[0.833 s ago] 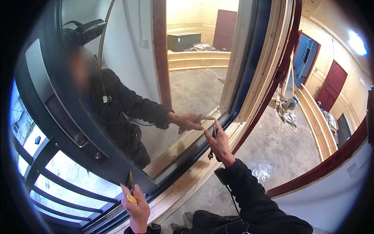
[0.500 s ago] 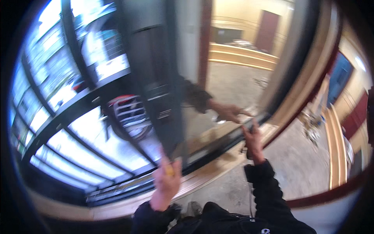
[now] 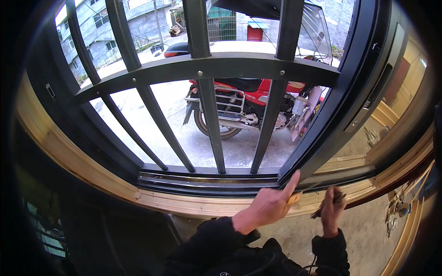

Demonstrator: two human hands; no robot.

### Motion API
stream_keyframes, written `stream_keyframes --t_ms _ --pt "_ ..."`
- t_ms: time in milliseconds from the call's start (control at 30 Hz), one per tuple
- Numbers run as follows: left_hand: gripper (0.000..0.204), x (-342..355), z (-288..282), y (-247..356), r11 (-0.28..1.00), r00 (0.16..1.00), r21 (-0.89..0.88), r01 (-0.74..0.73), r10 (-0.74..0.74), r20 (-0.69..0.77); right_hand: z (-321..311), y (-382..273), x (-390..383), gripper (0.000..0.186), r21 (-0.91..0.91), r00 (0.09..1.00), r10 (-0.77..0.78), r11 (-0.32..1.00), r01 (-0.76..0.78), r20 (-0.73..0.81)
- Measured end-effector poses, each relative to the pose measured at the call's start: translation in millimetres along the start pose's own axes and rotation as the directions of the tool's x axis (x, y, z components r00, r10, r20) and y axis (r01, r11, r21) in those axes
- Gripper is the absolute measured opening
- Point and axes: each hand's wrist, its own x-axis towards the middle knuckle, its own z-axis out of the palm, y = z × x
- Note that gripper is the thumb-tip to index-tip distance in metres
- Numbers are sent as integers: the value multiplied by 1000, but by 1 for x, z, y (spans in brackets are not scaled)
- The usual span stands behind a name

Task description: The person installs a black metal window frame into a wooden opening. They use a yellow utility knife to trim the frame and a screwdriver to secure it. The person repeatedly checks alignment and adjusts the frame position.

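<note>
Sliding window frame point(image 3: 322, 133) stands right of centre; our left hand point(image 3: 271, 204) pinches a small yellowish piece point(image 3: 293, 198) at its foot, our right hand point(image 3: 332, 209) closes on a blurred dark tool point(image 3: 324, 209).

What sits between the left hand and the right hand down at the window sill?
Head view: between the left hand and the right hand lies a short stretch of the wooden sill, crossed by the dark tool in the right hand.

A dark metal window grille point(image 3: 207, 69) with curved bars spans a wooden sill point(image 3: 152, 200), and bright daylight comes through it. Outside, a red motorcycle point(image 3: 248, 108) stands on pale pavement before grey buildings point(image 3: 92, 23). Indoors the concrete floor point(image 3: 363, 234) is bare.
</note>
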Motion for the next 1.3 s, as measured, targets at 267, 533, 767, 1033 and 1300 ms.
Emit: stream_keyframes --t_ms 267,533,767,1033,1300 --pt "33 -113 -44 -24 959 973 -211 189 -155 170 103 -8 -72 20 19 875 175 979 -205 451" --pt "26 -173 -66 -33 617 727 -392 682 -632 270 188 -30 -112 33 111 664 478 758 -642 575" --pt "36 -192 -88 -46 397 664 -584 708 -655 361 217 -36 -132 34 125 647 482 738 -663 591" --pt "51 -189 -120 -64 231 690 -675 701 -459 560 217 -50 -125 28 93 759 484 814 -573 435" --pt "61 -181 -141 -76 261 668 -668 696 -576 471 209 -48 -117 29 148 738 538 758 -635 406"
